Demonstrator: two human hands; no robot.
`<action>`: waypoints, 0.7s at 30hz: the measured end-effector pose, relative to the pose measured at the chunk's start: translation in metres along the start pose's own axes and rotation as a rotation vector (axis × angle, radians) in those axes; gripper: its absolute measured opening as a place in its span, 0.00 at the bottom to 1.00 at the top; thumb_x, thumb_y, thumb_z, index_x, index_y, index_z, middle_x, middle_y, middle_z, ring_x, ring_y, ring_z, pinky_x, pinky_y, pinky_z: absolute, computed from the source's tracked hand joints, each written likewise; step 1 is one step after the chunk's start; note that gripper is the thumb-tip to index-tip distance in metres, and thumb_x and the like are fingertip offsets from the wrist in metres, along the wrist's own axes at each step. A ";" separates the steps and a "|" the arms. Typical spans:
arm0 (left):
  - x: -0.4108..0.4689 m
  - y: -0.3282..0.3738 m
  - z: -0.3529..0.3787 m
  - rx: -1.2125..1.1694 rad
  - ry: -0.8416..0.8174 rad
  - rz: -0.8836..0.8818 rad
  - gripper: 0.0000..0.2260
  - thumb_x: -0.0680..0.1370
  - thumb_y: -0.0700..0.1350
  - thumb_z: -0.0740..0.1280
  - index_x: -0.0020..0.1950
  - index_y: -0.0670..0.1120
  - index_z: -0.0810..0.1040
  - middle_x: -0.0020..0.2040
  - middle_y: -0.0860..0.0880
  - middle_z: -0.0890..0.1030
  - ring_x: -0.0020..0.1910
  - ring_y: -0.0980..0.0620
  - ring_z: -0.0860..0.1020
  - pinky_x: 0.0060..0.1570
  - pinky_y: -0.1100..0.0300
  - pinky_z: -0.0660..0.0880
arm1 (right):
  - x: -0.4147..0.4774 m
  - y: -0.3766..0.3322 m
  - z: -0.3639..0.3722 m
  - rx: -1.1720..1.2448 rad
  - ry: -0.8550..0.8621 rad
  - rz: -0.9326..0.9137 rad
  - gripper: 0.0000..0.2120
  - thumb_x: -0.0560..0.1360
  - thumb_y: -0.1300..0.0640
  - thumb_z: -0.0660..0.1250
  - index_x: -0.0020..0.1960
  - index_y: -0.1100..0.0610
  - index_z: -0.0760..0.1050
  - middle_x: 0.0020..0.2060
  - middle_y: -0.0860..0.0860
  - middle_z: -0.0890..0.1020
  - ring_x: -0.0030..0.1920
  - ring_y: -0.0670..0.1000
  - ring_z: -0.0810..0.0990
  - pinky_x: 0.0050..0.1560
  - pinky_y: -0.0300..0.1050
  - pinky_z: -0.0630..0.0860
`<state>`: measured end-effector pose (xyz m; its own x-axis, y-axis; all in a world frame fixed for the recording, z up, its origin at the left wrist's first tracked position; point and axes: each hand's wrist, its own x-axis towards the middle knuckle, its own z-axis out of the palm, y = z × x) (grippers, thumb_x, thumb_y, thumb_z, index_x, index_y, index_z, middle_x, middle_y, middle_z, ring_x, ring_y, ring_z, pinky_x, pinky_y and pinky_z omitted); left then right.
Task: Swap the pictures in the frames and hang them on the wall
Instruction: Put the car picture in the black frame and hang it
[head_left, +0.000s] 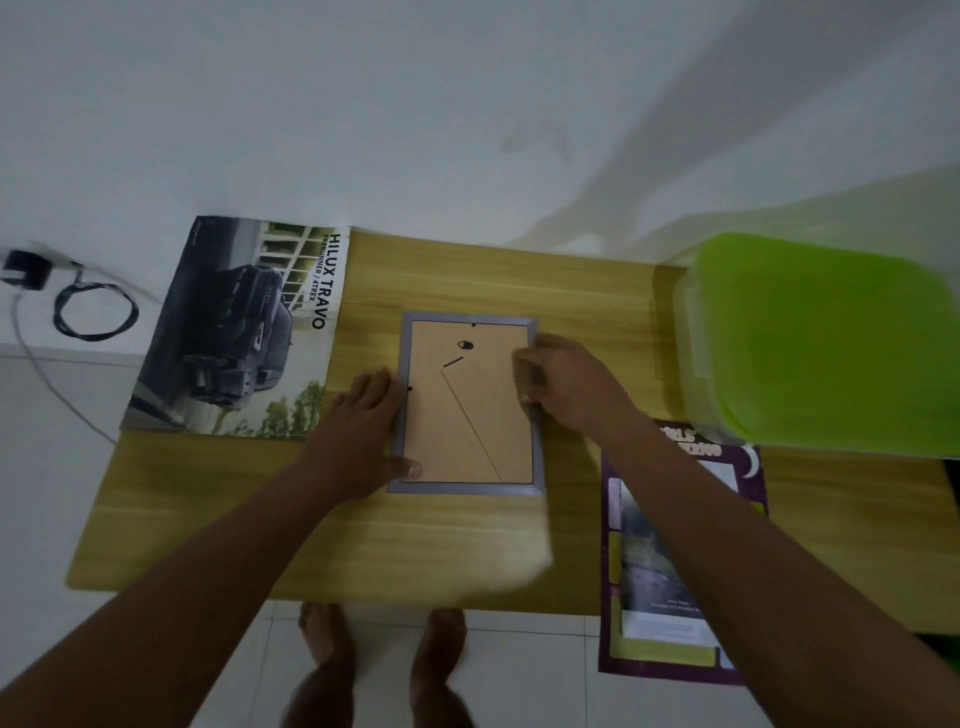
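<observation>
A wooden surface (467, 545) is standing against a pale wall and carrying everything. A clear box with a green lid (831, 343) is sitting at its right end, and a car brochure (234, 332) is lying at its left end. A purple leaflet (670, 571) is hanging over the near edge below the box.

The picture frame (467, 415) is lying face down in the middle of the surface, between the brochure and the leaflet, its brown backing board showing. The left hand (358, 431) is pressing flat on the frame's left rail with its fingers straight, the thumb reaching the lower left corner. The right hand (566, 384) is gripping the right rail near its upper end with its fingers curled; blur is hiding the exact hold. A small dark hanger (465, 345) is sitting on the backing near the top, just left of the right hand.
</observation>
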<state>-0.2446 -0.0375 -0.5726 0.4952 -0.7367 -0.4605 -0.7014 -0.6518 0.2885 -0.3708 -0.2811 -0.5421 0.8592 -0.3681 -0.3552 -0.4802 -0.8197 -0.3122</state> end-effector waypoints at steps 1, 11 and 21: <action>-0.001 0.002 -0.002 0.003 0.017 -0.006 0.52 0.69 0.64 0.71 0.79 0.45 0.41 0.79 0.46 0.40 0.78 0.45 0.39 0.76 0.45 0.49 | -0.008 0.000 0.004 0.066 0.043 0.036 0.26 0.75 0.54 0.72 0.71 0.53 0.70 0.67 0.56 0.71 0.66 0.57 0.71 0.62 0.51 0.72; 0.007 0.029 -0.008 -0.440 0.130 -0.181 0.34 0.68 0.47 0.77 0.69 0.43 0.65 0.63 0.41 0.66 0.60 0.40 0.70 0.54 0.52 0.72 | -0.035 -0.015 0.040 0.443 0.041 0.313 0.12 0.72 0.64 0.67 0.56 0.61 0.74 0.49 0.59 0.77 0.44 0.56 0.75 0.35 0.43 0.67; 0.001 0.031 -0.018 -1.038 0.228 -0.285 0.34 0.68 0.29 0.74 0.72 0.43 0.68 0.54 0.50 0.76 0.53 0.46 0.76 0.45 0.56 0.75 | -0.050 -0.015 0.043 0.957 0.041 0.395 0.39 0.73 0.70 0.71 0.78 0.52 0.59 0.47 0.51 0.81 0.45 0.48 0.80 0.44 0.32 0.76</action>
<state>-0.2568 -0.0617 -0.5491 0.7285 -0.4814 -0.4874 0.1733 -0.5589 0.8109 -0.4141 -0.2312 -0.5572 0.6067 -0.5644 -0.5598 -0.6531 0.0475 -0.7558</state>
